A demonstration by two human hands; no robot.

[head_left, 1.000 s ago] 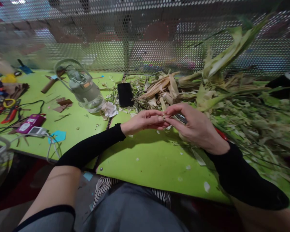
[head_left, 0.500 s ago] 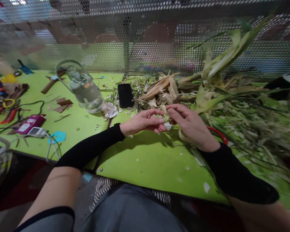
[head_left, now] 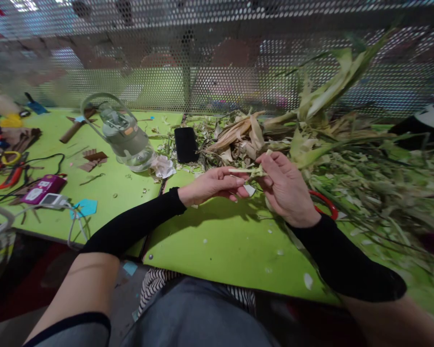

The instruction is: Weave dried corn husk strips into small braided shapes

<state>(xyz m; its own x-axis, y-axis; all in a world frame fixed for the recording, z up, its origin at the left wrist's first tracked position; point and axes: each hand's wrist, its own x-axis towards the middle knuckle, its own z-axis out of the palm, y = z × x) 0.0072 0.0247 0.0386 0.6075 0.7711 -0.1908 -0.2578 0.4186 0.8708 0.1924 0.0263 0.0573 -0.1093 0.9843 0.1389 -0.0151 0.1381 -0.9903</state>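
Observation:
My left hand point(head_left: 211, 184) and my right hand point(head_left: 285, 189) meet above the green table point(head_left: 220, 241), both in black sleeves. Between their fingertips stretches a thin pale-green leaf strip point(head_left: 246, 170); the left hand pinches one end, the right hand pinches the other. A small white scrap point(head_left: 250, 190) hangs just under the left fingertips. Right behind the hands lies a heap of dried and green leaves point(head_left: 311, 140).
A black phone point(head_left: 186, 144) lies flat behind the hands. A tipped clear jug with a handle point(head_left: 125, 135) and crumpled tissue point(head_left: 162, 166) sit left. Red-handled scissors point(head_left: 321, 205) lie under my right wrist. Cables, a purple device point(head_left: 43, 187) and tools fill the far left. Perforated metal screen behind.
The hands have moved slightly apart and the leaf strip between them is now drawn out into a thin line; the right hand has turned and lifted a little.

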